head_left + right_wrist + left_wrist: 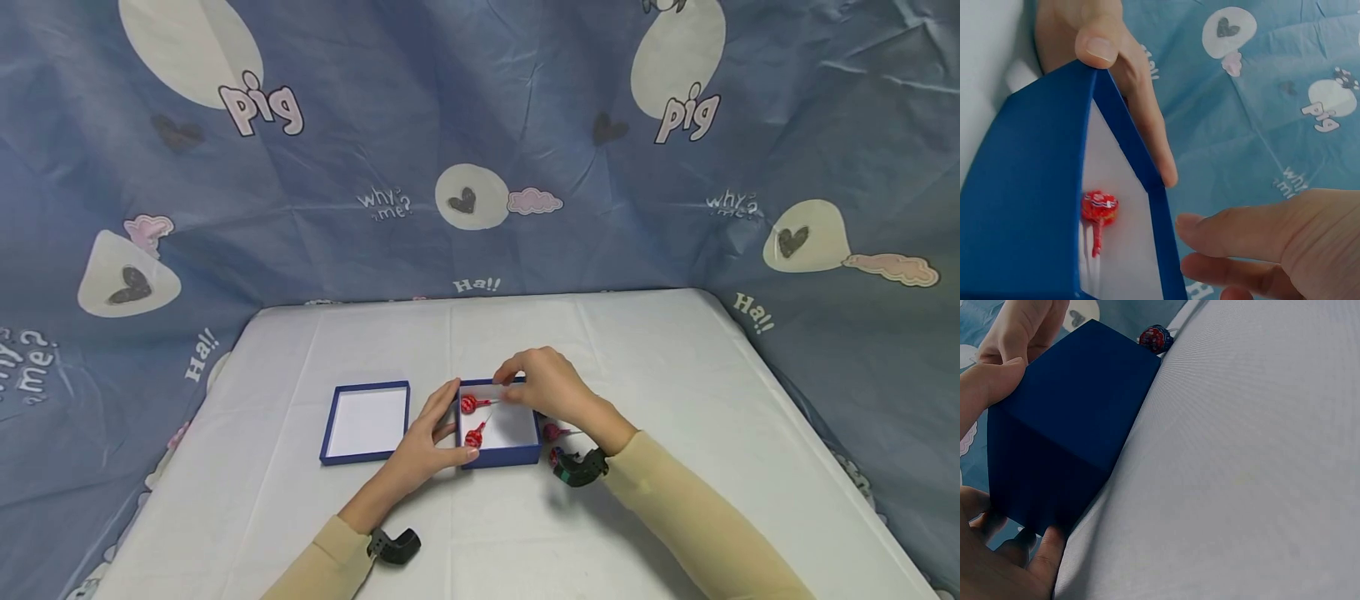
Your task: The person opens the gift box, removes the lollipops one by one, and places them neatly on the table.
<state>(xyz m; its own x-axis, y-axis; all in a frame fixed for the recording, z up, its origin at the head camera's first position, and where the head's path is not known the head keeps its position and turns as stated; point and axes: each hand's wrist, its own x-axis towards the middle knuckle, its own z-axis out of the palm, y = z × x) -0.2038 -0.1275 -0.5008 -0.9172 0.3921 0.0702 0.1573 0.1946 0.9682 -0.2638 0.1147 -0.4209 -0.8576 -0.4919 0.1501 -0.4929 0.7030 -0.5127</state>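
Observation:
A blue box (501,457) with a white inside stands open-topped on the table. Two red lollipops lie inside, one toward the back (468,404) and one near the front left corner (474,437). My left hand (423,450) holds the box at its left side, thumb at the front corner and fingers stretched along the wall. Over the back right part of the box is my right hand (551,387), thumb and forefinger apart near the rim with nothing visible between them. Two more lollipops (552,432) lie just right of the box, partly under the right wrist.
Left of the box lies a shallow blue lid (369,421), white inside up. A white cloth covers the table (262,500). Behind it hangs a blue printed curtain (337,250). Each wrist wears a black band (581,468).

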